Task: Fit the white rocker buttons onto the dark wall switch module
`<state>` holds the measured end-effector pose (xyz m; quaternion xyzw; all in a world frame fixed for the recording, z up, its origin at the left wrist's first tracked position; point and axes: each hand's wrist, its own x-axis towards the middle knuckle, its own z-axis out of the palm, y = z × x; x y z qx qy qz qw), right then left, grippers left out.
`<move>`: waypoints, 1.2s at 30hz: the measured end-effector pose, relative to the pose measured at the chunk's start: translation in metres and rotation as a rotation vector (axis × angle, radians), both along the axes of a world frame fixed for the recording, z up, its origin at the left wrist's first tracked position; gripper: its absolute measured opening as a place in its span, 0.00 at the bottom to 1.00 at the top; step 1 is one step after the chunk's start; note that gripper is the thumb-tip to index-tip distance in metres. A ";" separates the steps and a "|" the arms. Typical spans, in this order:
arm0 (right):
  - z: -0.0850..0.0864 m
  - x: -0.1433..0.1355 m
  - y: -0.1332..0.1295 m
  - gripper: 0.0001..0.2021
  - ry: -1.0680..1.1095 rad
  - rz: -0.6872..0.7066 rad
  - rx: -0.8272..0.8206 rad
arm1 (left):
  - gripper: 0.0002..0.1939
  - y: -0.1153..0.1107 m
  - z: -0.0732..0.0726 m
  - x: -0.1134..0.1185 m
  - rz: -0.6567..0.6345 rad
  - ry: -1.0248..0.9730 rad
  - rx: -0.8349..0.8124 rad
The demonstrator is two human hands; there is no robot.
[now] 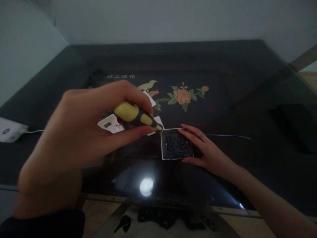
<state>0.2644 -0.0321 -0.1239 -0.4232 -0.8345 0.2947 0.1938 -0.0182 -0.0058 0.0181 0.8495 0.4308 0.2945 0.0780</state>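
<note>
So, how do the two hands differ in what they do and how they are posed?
The left hand is raised near the camera, fingers curled around a yellow and black screwdriver; the right hand lies low on the dark glass table, fingers stretched over a square switch module. The left hand looks large and blurred; the right hand looks smaller and wears a ring. Both are bare.
</note>
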 end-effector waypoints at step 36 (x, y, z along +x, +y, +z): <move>0.006 0.008 -0.002 0.38 -0.161 0.003 0.054 | 0.18 0.030 -0.135 0.008 0.111 0.195 -0.209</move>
